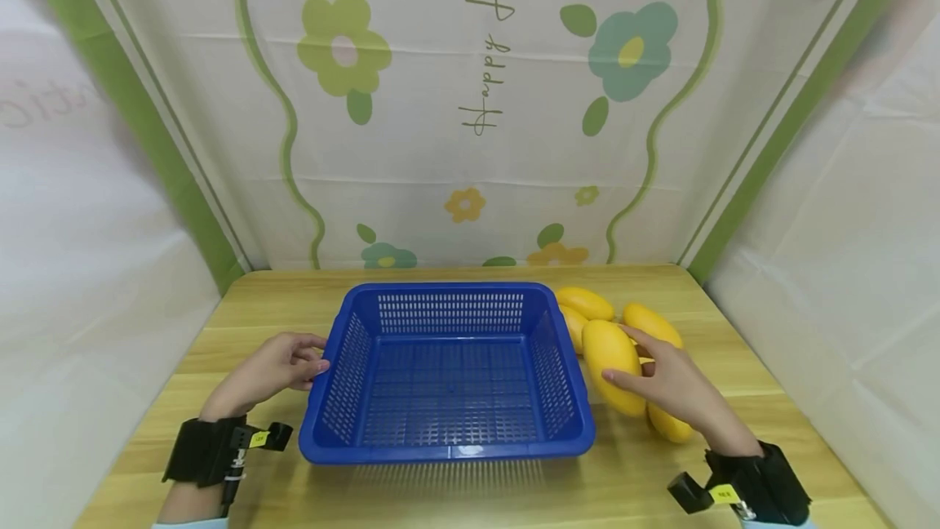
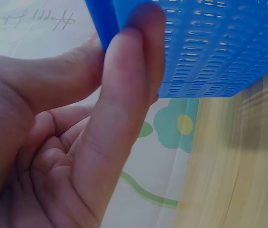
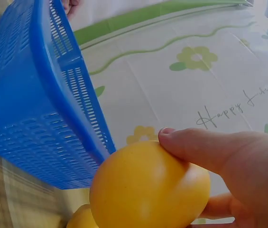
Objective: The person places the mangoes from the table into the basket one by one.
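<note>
— On table, right of basket: what held?
— Nearest mango [image 1: 612, 366], yellow, lying beside right wall of blue basket [image 1: 450, 454], gripped by right hand [image 1: 671, 386]; thumb [image 3: 195, 145] curled over top, other fingers wrapped round far side. Resting on tabletop [image 1: 661, 480], not lifted as far as head view shows.

— Around it?
— Four more mangoes in same cluster: one at back [image 1: 585, 302], one partly hidden against basket wall [image 1: 573, 325], one behind right hand [image 1: 652, 323], one under wrist [image 1: 670, 424]. All touching or just beside each other. Right wrist view: another yellow fruit [image 3: 82, 218] just below held one.

— Left side?
— Left hand [image 1: 270, 367] at basket's left rim; index finger [image 2: 124, 109] and thumb pinching rim edge, remaining fingers curled into palm. Basket flat on table, nothing lying inside.

— Farther out?
— Black wrist straps [image 1: 201, 451] carrying small cameras with yellow tags on both forearms. Behind table, white cloth backdrop [image 1: 470, 104] printed with green and teal flowers, wavy green lines and handwritten lettering. Plain white drape on either side.
</note>
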Demonstrator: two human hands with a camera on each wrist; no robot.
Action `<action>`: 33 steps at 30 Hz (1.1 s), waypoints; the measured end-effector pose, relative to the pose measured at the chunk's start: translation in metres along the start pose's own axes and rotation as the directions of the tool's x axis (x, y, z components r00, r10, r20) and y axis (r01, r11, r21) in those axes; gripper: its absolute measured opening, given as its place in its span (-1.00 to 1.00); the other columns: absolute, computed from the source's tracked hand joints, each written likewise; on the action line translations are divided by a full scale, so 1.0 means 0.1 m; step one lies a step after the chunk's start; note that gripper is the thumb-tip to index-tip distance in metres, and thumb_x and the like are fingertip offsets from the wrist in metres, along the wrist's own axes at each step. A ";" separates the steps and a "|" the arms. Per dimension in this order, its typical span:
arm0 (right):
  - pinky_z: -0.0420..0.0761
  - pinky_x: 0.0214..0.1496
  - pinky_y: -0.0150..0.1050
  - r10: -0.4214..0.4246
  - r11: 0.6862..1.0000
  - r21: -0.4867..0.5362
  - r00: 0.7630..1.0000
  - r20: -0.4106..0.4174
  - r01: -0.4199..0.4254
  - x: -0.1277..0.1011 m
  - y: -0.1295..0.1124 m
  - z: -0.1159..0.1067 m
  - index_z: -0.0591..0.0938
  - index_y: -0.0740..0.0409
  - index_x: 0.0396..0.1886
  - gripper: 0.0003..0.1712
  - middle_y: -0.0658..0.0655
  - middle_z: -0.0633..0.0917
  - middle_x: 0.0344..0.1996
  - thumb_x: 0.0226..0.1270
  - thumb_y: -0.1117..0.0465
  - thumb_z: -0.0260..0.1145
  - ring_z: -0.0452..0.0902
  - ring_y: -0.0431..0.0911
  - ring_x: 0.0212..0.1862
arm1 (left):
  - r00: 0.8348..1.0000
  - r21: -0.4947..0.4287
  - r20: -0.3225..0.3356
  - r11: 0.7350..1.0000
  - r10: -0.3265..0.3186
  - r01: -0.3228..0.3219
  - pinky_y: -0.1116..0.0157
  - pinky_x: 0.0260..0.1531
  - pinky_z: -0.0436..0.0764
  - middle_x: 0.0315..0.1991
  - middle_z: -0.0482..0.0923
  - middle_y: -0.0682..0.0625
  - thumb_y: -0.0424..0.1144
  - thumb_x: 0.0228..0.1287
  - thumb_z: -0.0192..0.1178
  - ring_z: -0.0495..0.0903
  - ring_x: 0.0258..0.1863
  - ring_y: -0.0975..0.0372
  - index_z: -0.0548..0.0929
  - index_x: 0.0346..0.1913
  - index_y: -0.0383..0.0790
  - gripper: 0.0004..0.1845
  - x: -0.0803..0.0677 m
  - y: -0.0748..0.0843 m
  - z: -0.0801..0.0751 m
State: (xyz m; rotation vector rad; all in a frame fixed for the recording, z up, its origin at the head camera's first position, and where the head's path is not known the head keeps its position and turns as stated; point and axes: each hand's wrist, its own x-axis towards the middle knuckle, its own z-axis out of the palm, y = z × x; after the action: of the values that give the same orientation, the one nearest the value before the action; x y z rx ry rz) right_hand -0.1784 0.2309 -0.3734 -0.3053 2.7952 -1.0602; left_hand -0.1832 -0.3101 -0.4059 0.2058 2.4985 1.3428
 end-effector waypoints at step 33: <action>0.76 -0.14 -0.02 -0.036 0.999 0.005 0.999 0.014 0.036 0.05 -0.24 -0.04 0.18 0.29 0.48 0.01 0.56 0.45 0.25 0.26 -0.14 0.42 0.62 0.36 0.09 | 1.000 0.008 0.016 1.000 0.015 -0.015 0.20 -0.24 0.76 -0.20 0.65 -0.17 -0.37 0.45 0.13 0.72 -0.24 0.14 0.31 0.31 -0.65 -0.48 0.00 0.00 0.00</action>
State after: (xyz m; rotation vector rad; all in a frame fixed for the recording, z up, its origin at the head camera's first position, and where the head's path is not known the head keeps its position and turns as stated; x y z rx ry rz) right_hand -0.1803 0.2148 -0.3543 -0.3628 2.7851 -1.0676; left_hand -0.1837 -0.3105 -0.4062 0.2366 2.4950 1.3316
